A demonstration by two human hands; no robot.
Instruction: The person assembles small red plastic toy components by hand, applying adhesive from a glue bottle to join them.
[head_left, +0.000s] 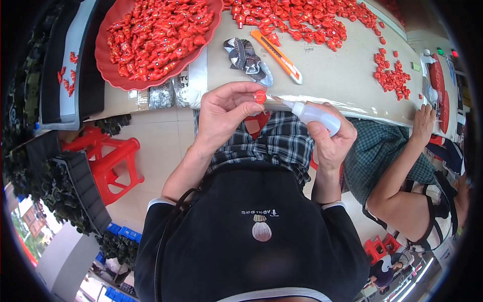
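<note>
Pinching a small red piece (260,96) between thumb and fingertips, the left hand (221,108) is raised at the near edge of the table (347,75). The right hand (334,131) has its thumb and fingers wrapped round a pale squeeze bottle (320,117), its thin nozzle aimed at the piece from between three and four o'clock; whether the tip touches, I can't quite tell at this size.

Reckoning from that piece, a patterned cloth bundle (246,60) lies near at eleven to twelve, with an orange cutter (274,53) beside it toward one (blunt white end nearest the hands). A wavy-edged red dish (215,25), heaped with red figures (156,40), fills ten o'clock. Loose red pieces (307,20) spread at one, and a smaller cluster (392,75) sits near three, close to a co-worker's hand (424,121). Open tabletop stretches at two, between cutter and cluster. Below the table edge, at eight, a red stool (118,161) stands on the floor (161,146).
</note>
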